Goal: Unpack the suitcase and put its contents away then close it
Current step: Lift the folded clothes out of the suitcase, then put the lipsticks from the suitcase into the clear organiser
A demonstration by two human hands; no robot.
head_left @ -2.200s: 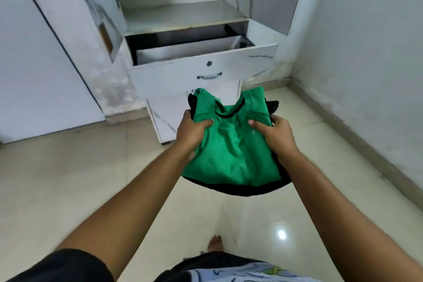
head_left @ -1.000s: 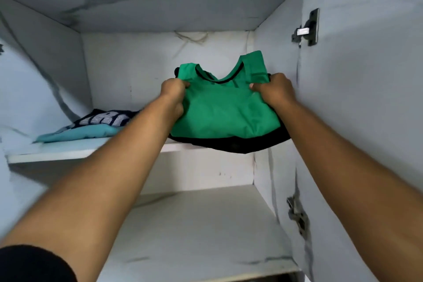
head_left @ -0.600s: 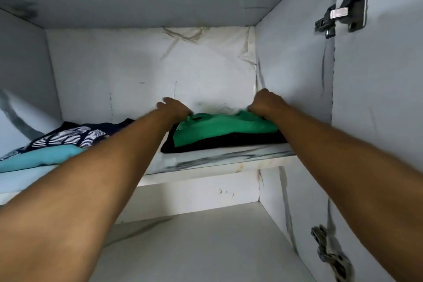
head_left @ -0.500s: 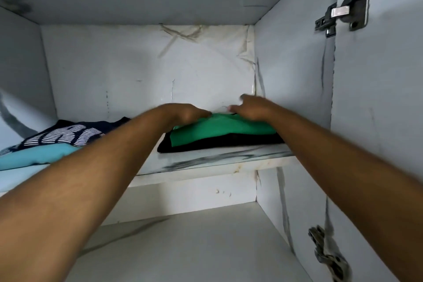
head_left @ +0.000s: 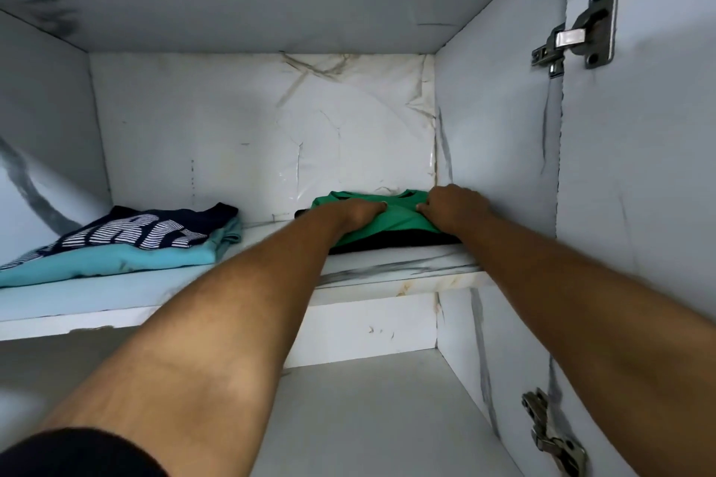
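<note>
A folded green garment (head_left: 391, 221) lies on top of a folded black one (head_left: 391, 242) at the right end of the upper wardrobe shelf (head_left: 395, 269), against the right wall. My left hand (head_left: 358, 211) and my right hand (head_left: 453, 205) both rest on the green cloth, close together, fingertips bent down and pressing into it. The cloth bunches slightly between them. The suitcase is not in view.
A navy striped garment (head_left: 143, 230) lies on a folded light blue one (head_left: 116, 261) at the left of the same shelf. Below is a bare lower shelf (head_left: 368, 418). Metal hinges (head_left: 577, 33) sit on the right side panel.
I carried the green and black stack up from the floor area and set it on the upper shelf. Since then my hands have slid together on top and the stack sits deeper in.
</note>
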